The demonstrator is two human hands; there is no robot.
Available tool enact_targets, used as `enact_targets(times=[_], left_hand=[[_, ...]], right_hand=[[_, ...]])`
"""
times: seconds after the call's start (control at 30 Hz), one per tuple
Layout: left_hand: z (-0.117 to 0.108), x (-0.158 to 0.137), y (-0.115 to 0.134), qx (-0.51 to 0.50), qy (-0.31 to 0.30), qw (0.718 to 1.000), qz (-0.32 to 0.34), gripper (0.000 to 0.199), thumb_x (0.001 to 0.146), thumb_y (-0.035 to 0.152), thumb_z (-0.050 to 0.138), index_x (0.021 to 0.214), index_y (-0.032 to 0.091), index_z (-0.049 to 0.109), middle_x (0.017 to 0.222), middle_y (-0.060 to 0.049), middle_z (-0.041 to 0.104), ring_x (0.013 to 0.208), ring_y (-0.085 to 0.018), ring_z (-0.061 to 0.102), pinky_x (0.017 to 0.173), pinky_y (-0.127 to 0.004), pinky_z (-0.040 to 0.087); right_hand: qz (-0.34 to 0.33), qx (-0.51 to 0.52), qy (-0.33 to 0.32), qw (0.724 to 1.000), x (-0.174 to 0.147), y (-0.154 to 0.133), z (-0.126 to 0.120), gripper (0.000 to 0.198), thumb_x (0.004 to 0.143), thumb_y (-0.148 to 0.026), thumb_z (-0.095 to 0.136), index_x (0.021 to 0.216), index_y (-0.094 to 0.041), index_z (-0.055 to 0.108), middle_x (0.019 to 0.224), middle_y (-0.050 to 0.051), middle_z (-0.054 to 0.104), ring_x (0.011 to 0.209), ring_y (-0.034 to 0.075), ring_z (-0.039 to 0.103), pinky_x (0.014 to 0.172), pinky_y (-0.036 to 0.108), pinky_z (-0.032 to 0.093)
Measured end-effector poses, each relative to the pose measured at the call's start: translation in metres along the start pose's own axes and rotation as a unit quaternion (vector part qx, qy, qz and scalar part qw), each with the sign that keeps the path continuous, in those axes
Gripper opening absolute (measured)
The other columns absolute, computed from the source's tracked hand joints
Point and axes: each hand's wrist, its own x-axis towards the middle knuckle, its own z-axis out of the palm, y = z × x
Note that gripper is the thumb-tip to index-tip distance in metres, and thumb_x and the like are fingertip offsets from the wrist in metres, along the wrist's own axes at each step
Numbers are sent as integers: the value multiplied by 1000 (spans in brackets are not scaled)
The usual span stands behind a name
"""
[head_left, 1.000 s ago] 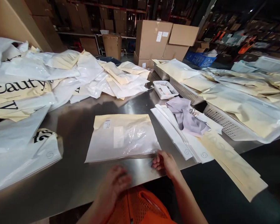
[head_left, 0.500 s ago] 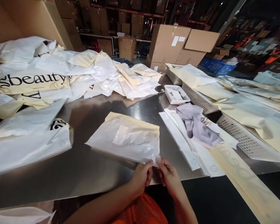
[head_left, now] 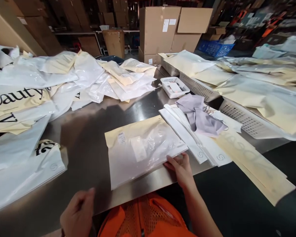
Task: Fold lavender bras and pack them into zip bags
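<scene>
A flat white plastic packaging bag (head_left: 128,164) with a cream upper edge and a small barcode label lies slanted on the metal table. My right hand (head_left: 180,167) grips its lower right edge, thumb on top and fingers beneath. Apart from the bag, low at the left, is my left hand (head_left: 77,210), slightly blurred, with curled fingers; whether anything is inside them is hidden. To the right of the bag, white packaging bags (head_left: 199,148) with a swirl logo lie in a stack, a mauve garment (head_left: 199,117) with a tag on top.
Filled bags with black lettering are heaped on the left (head_left: 39,75). A small white basket (head_left: 175,87) holds little items. Long perforated baskets (head_left: 246,118) of bags line the right. Cream sheets (head_left: 251,161) overhang the table edge. A large carton (head_left: 160,31) stands behind.
My left hand has let go of the bag's edge and moved down left. The bag has turned, and my right hand now holds its lower right edge. The view has shifted right.
</scene>
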Motion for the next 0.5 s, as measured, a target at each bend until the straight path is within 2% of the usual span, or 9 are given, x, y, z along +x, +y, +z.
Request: enact_targets(times=[0.03, 0.07, 0.13, 0.2, 0.27, 0.33, 0.4, 0.43, 0.5], left_hand=[[8, -2, 9, 77, -21, 991, 110, 28, 80, 37, 71, 65, 20, 55, 61, 3, 53, 61, -13, 47, 59, -23, 36], [19, -2, 20, 152, -53, 958, 237, 22, 84, 34, 68, 69, 20, 59, 67, 1, 58, 67, -14, 51, 64, -25, 38], [46, -1, 44, 267, -124, 840, 456, 17, 90, 34, 62, 82, 19, 64, 81, -3, 66, 79, -20, 59, 71, -30, 41], [73, 5, 65, 357, -165, 747, 537, 16, 91, 32, 61, 90, 17, 66, 86, -6, 67, 83, -25, 61, 71, -34, 42], [90, 15, 83, 428, -206, 693, 543, 12, 91, 22, 57, 84, 18, 66, 79, -5, 66, 76, -24, 61, 65, -34, 39], [95, 28, 100, 460, -235, 681, 519, 21, 91, 14, 50, 76, 19, 64, 70, -3, 64, 66, -21, 60, 57, -32, 33], [91, 42, 116, 460, -224, 705, 491, 26, 94, 18, 45, 75, 19, 63, 68, -3, 63, 62, -19, 60, 52, -30, 27], [88, 47, 124, 456, -209, 721, 479, 28, 95, 22, 43, 75, 19, 62, 67, -3, 63, 62, -19, 60, 51, -30, 25], [83, 53, 138, 450, -190, 737, 467, 34, 98, 29, 39, 74, 19, 61, 66, -3, 62, 63, -20, 61, 51, -29, 23]], right_hand=[[-13, 11, -1, 1000, -3, 3, 7, 77, 47, -38, 93, 96, -26, 35, 66, -10, 63, 58, 15, 66, 59, 30, 62], [-28, 17, -4, 999, -5, 5, 13, 77, 47, -38, 93, 95, -26, 34, 64, -11, 62, 56, 14, 65, 57, 28, 61], [-58, 3, -24, 998, -10, 3, 23, 73, 51, -40, 92, 97, -25, 37, 64, -10, 62, 53, 12, 62, 52, 25, 58], [-90, -26, -61, 994, -12, -4, 27, 69, 57, -41, 89, 100, -25, 38, 66, -9, 63, 50, 12, 59, 47, 24, 54], [-111, -51, -107, 987, -12, -11, 25, 65, 61, -43, 86, 100, -25, 38, 65, -8, 63, 48, 12, 57, 46, 25, 51], [-133, -84, -138, 978, -10, -16, 14, 62, 65, -48, 83, 100, -26, 37, 62, -8, 61, 48, 14, 56, 48, 28, 50], [-204, -159, -73, 963, -9, -15, 0, 62, 68, -51, 80, 106, -24, 39, 64, -7, 60, 52, 16, 57, 52, 31, 50], [-273, -209, 4, 939, -9, -13, -7, 62, 69, -50, 80, 109, -23, 41, 68, -5, 60, 56, 17, 58, 56, 33, 51], [-444, -315, 134, 828, -15, -6, -15, 53, 73, -44, 79, 109, -21, 48, 76, -1, 61, 67, 18, 59, 66, 36, 51]])
